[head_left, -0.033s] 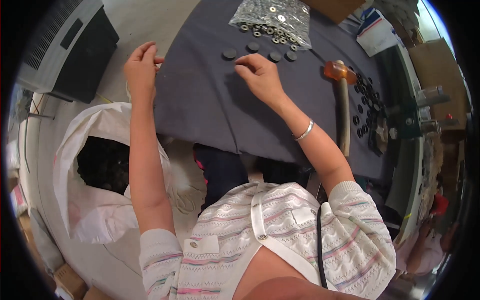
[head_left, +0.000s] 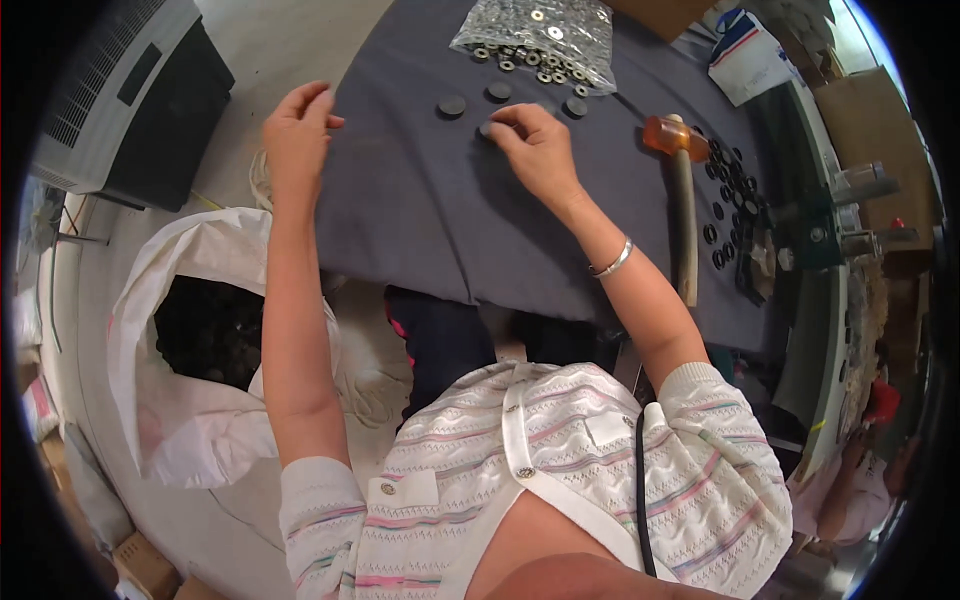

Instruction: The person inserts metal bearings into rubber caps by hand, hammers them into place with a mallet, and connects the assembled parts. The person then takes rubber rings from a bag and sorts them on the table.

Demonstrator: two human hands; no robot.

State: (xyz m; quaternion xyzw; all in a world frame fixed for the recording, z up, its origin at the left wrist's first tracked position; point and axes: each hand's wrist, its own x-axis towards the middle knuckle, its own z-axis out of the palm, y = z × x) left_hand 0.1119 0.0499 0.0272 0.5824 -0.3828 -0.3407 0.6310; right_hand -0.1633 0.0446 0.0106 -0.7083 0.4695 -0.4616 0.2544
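My right hand (head_left: 540, 155) is over the dark cloth-covered table, thumb and fingertips pinched on a small dark round disc (head_left: 486, 130). More discs of that kind lie just beyond it: one disc (head_left: 451, 106) to the left, a second disc (head_left: 498, 91) farther back, a third disc (head_left: 575, 106) to the right. Past the table's left edge hovers my left hand (head_left: 298, 128), fingers loosely bent, thumb apart, nothing visible in it. A clear plastic bag (head_left: 560, 28) at the back has several metal ring-shaped parts (head_left: 545, 65) spilling from its mouth.
On the right lies a mallet (head_left: 683, 190) with an orange head, beside several black rings (head_left: 735, 190) and a metal fixture (head_left: 820, 235). A white sack (head_left: 150, 400) of dark pieces stands at the left, below a grey machine (head_left: 150, 120). Cardboard (head_left: 660, 12) sits at the back.
My right hand has taken one disc from the row and drawn it toward the left. My left hand has shifted slightly to the right.
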